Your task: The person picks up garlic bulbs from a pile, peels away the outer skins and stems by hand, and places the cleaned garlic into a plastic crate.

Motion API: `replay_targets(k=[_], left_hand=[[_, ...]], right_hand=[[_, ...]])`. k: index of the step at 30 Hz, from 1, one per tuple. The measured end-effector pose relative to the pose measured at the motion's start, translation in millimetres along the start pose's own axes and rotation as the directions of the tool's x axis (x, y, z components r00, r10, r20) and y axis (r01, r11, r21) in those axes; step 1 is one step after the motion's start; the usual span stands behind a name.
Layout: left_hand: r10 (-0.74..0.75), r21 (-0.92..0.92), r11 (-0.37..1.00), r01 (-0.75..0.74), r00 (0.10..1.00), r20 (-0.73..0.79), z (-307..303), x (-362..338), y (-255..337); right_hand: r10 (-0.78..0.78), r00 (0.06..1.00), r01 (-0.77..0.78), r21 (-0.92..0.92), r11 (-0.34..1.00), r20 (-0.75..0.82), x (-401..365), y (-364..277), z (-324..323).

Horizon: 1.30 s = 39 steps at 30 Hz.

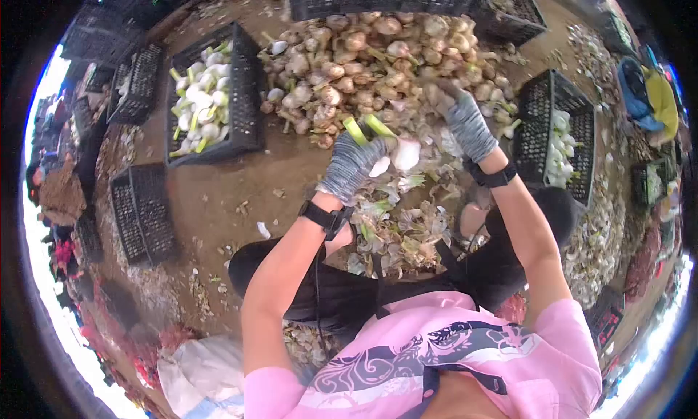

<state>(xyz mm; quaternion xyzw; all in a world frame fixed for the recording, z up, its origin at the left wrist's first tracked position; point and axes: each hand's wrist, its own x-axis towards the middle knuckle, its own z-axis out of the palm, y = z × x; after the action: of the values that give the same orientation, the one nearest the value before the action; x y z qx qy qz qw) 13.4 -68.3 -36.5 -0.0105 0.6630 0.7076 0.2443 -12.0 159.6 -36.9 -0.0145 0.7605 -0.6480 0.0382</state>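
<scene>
Because the heap of dusty garlic [349, 63] lies on the floor [225, 194] straight ahead, I judge both hands can reach it with little leaning. My gloved left hand [354, 166] is clamped around a white bulb [406, 155], its green stem [378, 125] above my knuckles, probably turned so the right can get at it. A left crate [246, 92] and a right crate [536, 132] flank me, seemingly for convenience. My left forearm [280, 281] slants inward; my right hand [465, 121], apart from the left, stretches over the heap's near edge, too blurred to tell its grip.
</scene>
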Motion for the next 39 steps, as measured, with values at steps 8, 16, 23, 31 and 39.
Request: replay_targets(k=[8,16,23,31,39], left_hand=[[-0.116,-0.478,0.873,-0.097,0.910,-0.398,-157.8,21.9,70.6],[-0.006,-0.315,0.912,-0.263,0.759,-0.651,-345.7,78.5,101.2],[0.085,0.010,0.996,-0.088,0.927,-0.365,-224.6,89.1,43.5],[-0.117,0.390,0.918,0.071,0.988,0.097,-100.0,58.2,-7.2],[0.009,0.645,0.764,-0.029,0.999,0.035,-67.8,50.1,5.3]], right_hand=[[0.286,0.958,-0.286,0.112,0.952,0.015,10.2,145.4,3.9],[0.137,0.974,-0.025,-0.522,0.853,0.178,28.9,293.2,-14.9],[0.113,0.969,-0.234,-0.673,0.702,-0.219,109.6,189.6,33.5],[0.131,0.922,-0.388,-0.856,0.342,-0.365,156.9,163.9,88.8],[0.324,0.944,-0.087,-0.907,0.412,0.057,150.6,369.9,22.2]])
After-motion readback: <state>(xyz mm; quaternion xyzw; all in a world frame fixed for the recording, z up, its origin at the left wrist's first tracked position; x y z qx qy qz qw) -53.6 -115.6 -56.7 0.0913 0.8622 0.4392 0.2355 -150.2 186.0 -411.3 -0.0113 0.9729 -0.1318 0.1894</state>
